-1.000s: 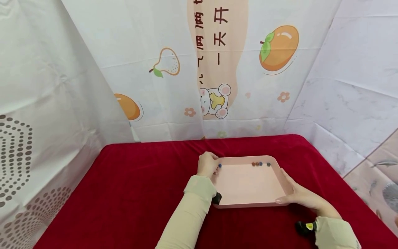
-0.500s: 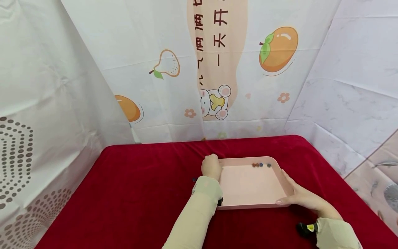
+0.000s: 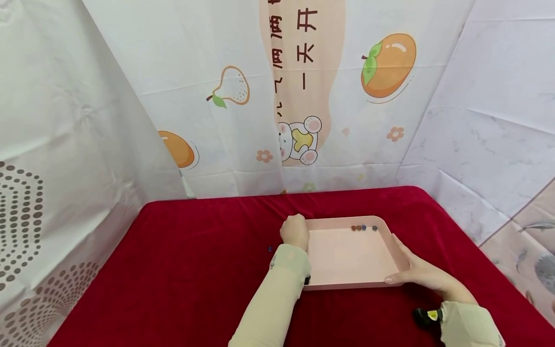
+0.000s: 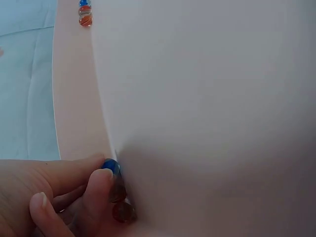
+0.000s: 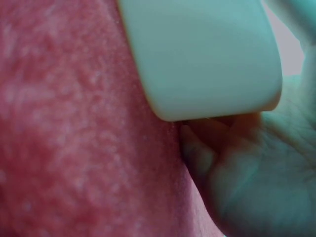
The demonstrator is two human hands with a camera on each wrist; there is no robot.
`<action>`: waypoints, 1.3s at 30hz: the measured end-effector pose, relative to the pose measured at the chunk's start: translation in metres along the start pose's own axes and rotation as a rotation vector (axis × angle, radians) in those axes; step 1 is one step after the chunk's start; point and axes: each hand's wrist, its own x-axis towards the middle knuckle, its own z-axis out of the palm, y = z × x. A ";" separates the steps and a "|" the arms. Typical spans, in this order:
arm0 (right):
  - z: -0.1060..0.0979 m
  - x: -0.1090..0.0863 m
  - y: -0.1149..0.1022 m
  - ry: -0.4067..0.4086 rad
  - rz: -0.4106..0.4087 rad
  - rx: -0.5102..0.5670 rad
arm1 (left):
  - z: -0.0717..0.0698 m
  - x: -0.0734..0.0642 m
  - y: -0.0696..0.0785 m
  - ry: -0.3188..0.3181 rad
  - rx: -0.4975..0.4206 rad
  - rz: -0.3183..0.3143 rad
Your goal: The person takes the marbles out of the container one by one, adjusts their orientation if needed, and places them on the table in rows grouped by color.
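A shallow pale pink tray (image 3: 347, 255) lies on the red cloth. Thumb and index finger of my left hand (image 3: 295, 233) pinch a blue marble (image 4: 110, 166) at the tray's wall in the left wrist view. Just beyond it, two darker reddish-brown marbles (image 4: 123, 213) sit in line along the tray's end. The head view shows only the back of this hand, which hides those marbles. At the opposite end, my right hand (image 3: 418, 273) holds the tray's near right corner, thumb at the front wall, other fingers along the right side.
Two orange marbles (image 3: 356, 228), a blue one (image 3: 363, 227) and a dark one (image 3: 375, 228) line the tray's far wall. Another small blue marble (image 3: 270, 249) lies on the red cloth (image 3: 195, 270), left of my left sleeve. A printed curtain (image 3: 234, 144) hangs behind the table.
My left hand has shifted slightly right over the tray's left end and turned its back to the head camera. The marble on the cloth has come into view. My right hand stays put.
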 end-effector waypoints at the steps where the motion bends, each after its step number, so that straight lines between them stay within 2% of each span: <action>1: 0.000 0.000 0.000 0.000 0.007 -0.007 | 0.000 0.000 0.000 -0.005 0.008 0.000; 7: 0.000 0.000 0.000 -0.004 0.020 -0.023 | -0.001 0.000 0.000 -0.039 0.040 0.012; 12: 0.001 0.002 0.000 -0.004 0.025 -0.023 | -0.002 0.000 -0.001 -0.095 0.055 0.026; 19: 0.003 0.004 -0.003 -0.008 0.025 -0.027 | -0.006 0.000 -0.003 -0.140 0.015 0.023; 28: 0.003 0.002 -0.005 -0.007 0.028 -0.021 | -0.013 -0.001 -0.006 -0.162 -0.141 0.014; 35: 0.002 0.001 -0.004 -0.004 0.032 -0.032 | -0.025 -0.003 -0.005 -0.185 -0.387 -0.027; 39: 0.002 0.002 -0.004 -0.008 0.033 -0.019 | -0.029 0.000 -0.004 -0.167 -0.461 -0.016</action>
